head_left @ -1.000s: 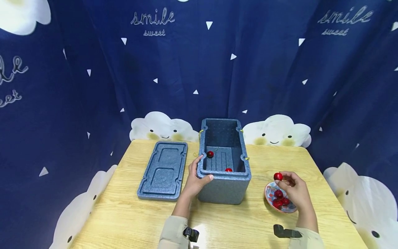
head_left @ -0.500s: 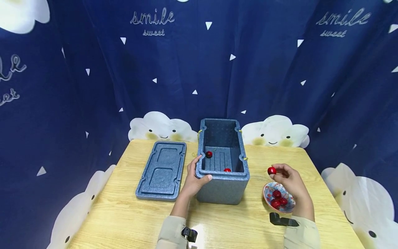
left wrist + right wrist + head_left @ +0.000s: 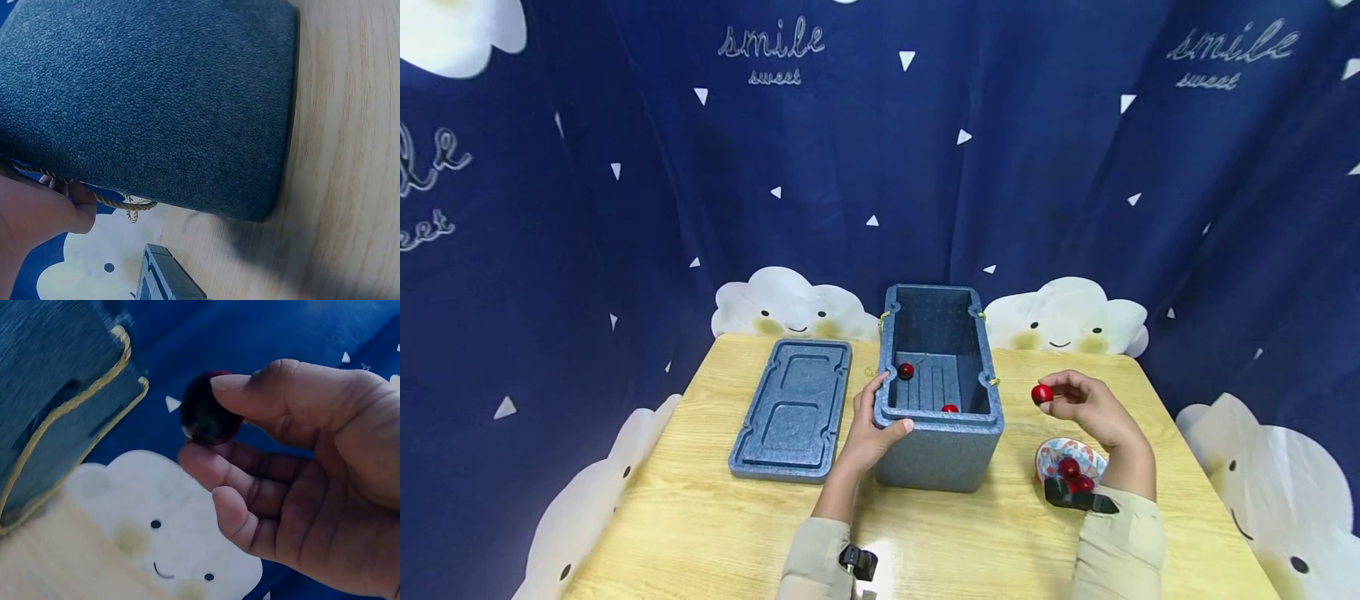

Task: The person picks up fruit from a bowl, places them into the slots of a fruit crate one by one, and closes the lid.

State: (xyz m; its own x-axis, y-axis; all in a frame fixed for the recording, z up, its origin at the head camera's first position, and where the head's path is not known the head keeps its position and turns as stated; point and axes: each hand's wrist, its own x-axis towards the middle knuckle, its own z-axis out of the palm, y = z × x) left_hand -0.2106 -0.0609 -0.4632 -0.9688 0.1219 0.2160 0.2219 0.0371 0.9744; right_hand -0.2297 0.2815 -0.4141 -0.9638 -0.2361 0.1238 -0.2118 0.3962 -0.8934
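A dark blue-grey foam box point(image 3: 934, 460) stands uncovered at the middle of the table, two red cherries on its floor, one of them a cherry point(image 3: 906, 371) near the left wall. My left hand point(image 3: 871, 435) grips the box's near left corner, thumb on the front rim and fingers along the left side. Between thumb and fingertips my right hand point(image 3: 1097, 410) pinches a dark red cherry point(image 3: 203, 415), held up to the right of the box. Below that hand sits a patterned bowl point(image 3: 1092, 452) of red cherries point(image 3: 1070, 467), partly hidden by the right wrist camera.
Left of the box lies its lid point(image 3: 790, 410), flat on the wooden table point(image 3: 700, 517). Yellow cord point(image 3: 112, 201) hangs along the box's sides. A dark blue curtain point(image 3: 1045, 167) with white clouds closes off the back and sides.
My right hand has lifted the cherry up from over the bowl and carried it left, closer to the box. The left hand keeps its grip on the rim.
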